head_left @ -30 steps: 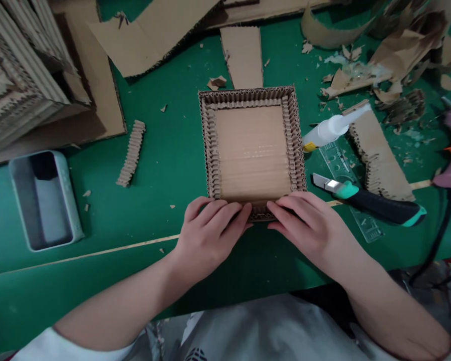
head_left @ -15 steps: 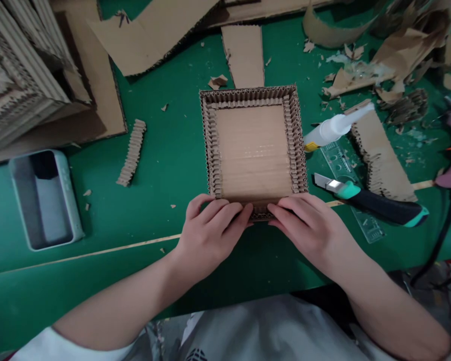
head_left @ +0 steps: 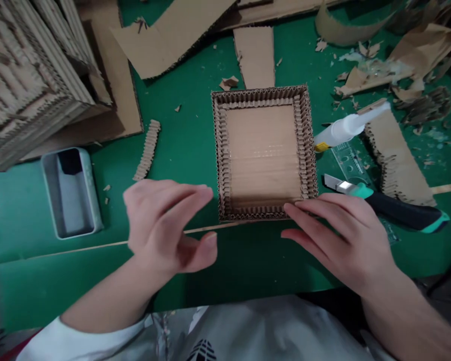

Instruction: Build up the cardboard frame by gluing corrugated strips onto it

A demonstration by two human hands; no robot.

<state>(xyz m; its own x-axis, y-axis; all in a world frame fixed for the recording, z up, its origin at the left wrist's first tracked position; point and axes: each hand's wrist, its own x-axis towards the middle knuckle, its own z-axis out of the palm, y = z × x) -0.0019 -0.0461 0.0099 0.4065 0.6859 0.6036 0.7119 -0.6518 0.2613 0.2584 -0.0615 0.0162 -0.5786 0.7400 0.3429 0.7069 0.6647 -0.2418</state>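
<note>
A square cardboard tray (head_left: 263,155) lies in front of me, its inner walls lined with ribbed corrugated strips. My left hand (head_left: 169,225) is off the tray, to its left, with thumb and fingers apart and nothing between them. At the near right corner, the stretched fingertips of my right hand (head_left: 342,235) touch the tray's rim; the thumb is apart from them, outside the near wall. A ribbed cardboard strip (head_left: 148,150) lies on the table beyond my left hand.
Right of the tray are a white glue bottle (head_left: 340,131), a utility knife (head_left: 391,205) with its blade out, a clear ruler (head_left: 351,163) and a cardboard piece (head_left: 402,160). A phone case (head_left: 73,195) lies left, near stacked cardboard (head_left: 33,75). Torn scraps (head_left: 417,55) lie at the back right.
My left hand has let go of the tray's near wall and moved left, opening. My right hand has loosened at the near right corner. The whole view has shifted slightly.
</note>
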